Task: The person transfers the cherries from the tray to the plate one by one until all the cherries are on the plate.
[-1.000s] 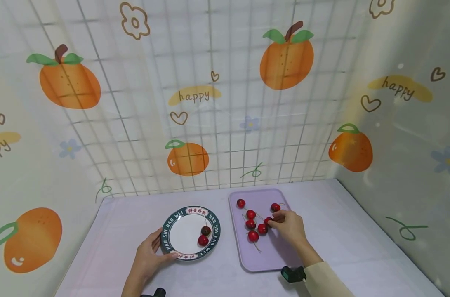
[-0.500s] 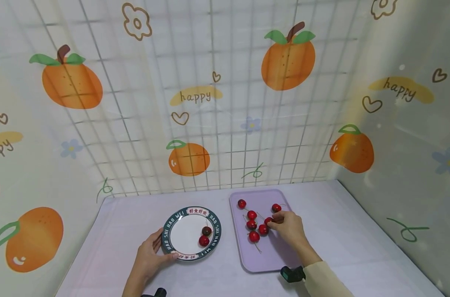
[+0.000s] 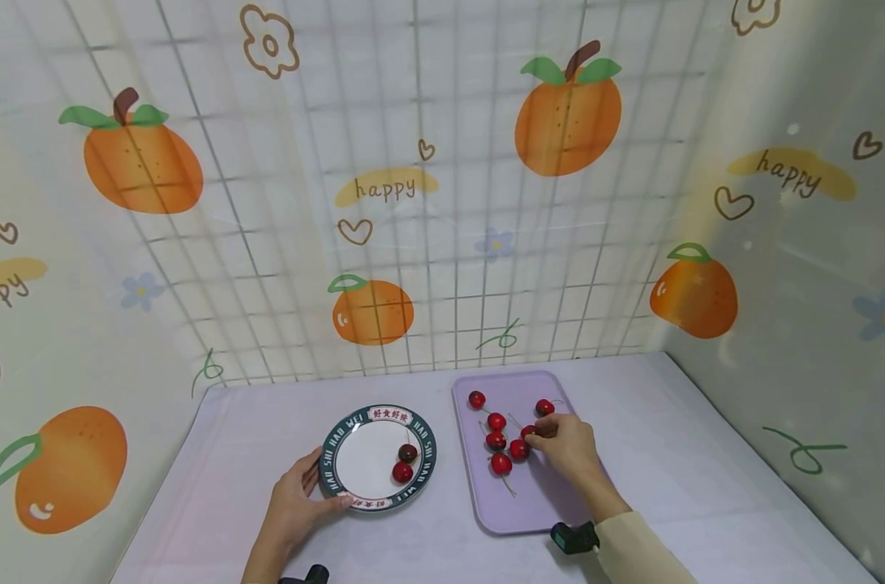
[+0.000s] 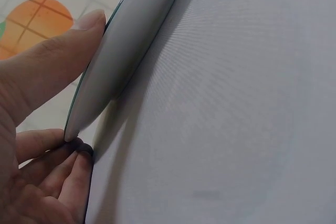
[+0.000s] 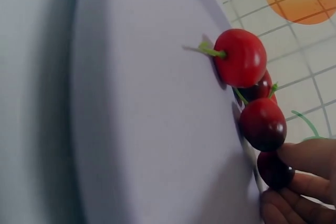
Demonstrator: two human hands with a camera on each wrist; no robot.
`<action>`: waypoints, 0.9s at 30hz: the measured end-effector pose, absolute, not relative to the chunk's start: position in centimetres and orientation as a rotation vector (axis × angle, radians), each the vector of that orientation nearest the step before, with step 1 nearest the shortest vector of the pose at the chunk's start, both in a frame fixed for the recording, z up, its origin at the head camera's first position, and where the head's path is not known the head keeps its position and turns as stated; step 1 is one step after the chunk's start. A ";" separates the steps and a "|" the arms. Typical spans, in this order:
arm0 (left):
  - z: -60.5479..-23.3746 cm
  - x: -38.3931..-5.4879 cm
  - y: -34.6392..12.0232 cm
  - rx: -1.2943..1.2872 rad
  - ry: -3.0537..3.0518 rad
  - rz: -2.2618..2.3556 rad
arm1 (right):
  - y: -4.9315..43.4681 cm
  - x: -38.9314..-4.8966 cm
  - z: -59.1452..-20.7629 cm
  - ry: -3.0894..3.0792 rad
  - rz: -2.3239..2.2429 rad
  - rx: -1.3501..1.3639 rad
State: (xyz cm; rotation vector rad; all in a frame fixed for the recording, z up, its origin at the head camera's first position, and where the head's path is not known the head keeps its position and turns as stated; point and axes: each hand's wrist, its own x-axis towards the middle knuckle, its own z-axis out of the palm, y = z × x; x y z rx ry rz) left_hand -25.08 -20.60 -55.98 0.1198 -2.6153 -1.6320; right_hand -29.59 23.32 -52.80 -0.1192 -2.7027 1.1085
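On the white tabletop, a white plate [image 3: 362, 458] with a dark green lettered rim holds two cherries [image 3: 402, 471], one dark and one red. My left hand [image 3: 294, 499] grips the plate's near left rim; in the left wrist view its thumb [image 4: 63, 53] lies on the upper edge and the fingers are at the edge below. To the right, a lilac tray [image 3: 530, 503] carries several red cherries [image 3: 500, 464] with stems. Above its right half, my right hand [image 3: 569, 448] pinches one cherry [image 5: 275, 170] between thumb and fingers, beside the others. Part of that cherry is hidden by the fingertips.
A pale curtain [image 3: 442, 268] printed with oranges hangs behind the table and along both sides. Dark wrist devices [image 3: 575, 538] sit at both wrists, near the table's front. A strip of white tabletop [image 3: 449, 495] separates plate and tray.
The head view has shifted very slightly. Both hands, the plate, the tray and the cherries stay practically where they were.
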 end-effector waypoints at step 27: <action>-56.2 -25.2 -20.8 0.074 -2.598 -1.624 | 23.2 -29.2 -50.2 -2.631 1.088 -0.089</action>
